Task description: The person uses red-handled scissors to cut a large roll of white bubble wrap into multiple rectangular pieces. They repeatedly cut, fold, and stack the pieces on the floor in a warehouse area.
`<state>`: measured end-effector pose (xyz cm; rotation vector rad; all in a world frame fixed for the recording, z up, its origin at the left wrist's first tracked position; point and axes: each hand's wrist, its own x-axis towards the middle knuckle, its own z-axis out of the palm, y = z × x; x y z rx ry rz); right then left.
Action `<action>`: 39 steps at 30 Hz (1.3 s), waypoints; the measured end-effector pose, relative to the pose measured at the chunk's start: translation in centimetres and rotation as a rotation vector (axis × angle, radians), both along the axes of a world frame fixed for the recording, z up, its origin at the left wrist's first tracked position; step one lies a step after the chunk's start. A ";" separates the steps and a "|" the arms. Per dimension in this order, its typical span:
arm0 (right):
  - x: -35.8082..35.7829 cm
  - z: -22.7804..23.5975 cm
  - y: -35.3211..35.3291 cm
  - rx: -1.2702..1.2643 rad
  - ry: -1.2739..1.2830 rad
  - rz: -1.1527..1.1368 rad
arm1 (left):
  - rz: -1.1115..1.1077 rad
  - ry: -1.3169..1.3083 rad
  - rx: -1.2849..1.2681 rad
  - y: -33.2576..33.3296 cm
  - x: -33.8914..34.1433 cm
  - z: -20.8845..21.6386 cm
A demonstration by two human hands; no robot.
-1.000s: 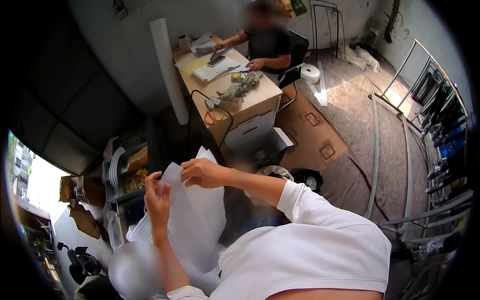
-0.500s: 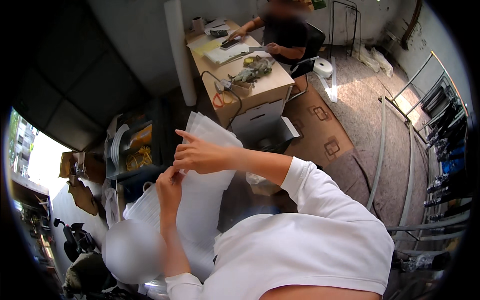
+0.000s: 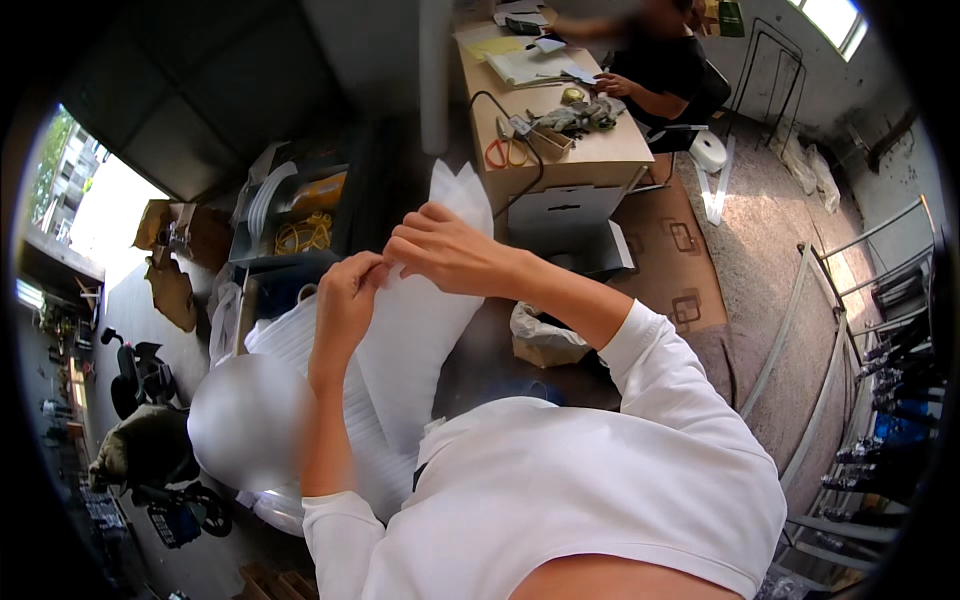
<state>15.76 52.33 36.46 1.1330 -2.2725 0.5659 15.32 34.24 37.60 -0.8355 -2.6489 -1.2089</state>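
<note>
My left hand (image 3: 347, 292) and my right hand (image 3: 440, 247) meet over a pile of thin white foam sheets (image 3: 405, 345). Thumb and fingers of my left hand are pinched together, on what looks like the edge of a sheet. The fingers of my right hand curl down beside them onto the same foam, and its fingertips are partly hidden. Beyond my hands the upper end of the foam rises in loose points. Ribbed white foam (image 3: 300, 335) lies to the left, under my left forearm. Near that forearm is a blurred round white shape (image 3: 250, 422).
A person in dark clothes (image 3: 665, 65) sits at a desk (image 3: 625, 150) holding scissors, gloves and papers. Left of the foam stands a dark bin (image 3: 345, 225) with yellow cord. An open box (image 3: 565, 205) and a lined carton (image 3: 550, 350) are ahead right; metal frames (image 3: 825, 330) line the right.
My right hand's outstretched index finger has folded in with the others. Both hands have closed together on the foam, whose far end now stands bunched. The whole view has shifted.
</note>
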 end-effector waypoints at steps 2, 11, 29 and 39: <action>0.1 0.0 -0.7 -0.107 -0.029 -0.036 | -0.002 0.072 -0.042 -0.5 0.0 -0.4; 0.7 -1.6 -0.6 -0.188 0.241 -0.056 | 0.033 -0.012 0.071 0.1 -0.7 -0.7; 5.5 -21.0 18.4 0.166 -0.894 -0.554 | 0.711 0.528 -0.038 -19.8 -8.2 1.5; -0.7 -3.1 0.9 -0.254 -0.477 0.183 | 0.060 0.391 0.035 2.6 -0.3 -0.3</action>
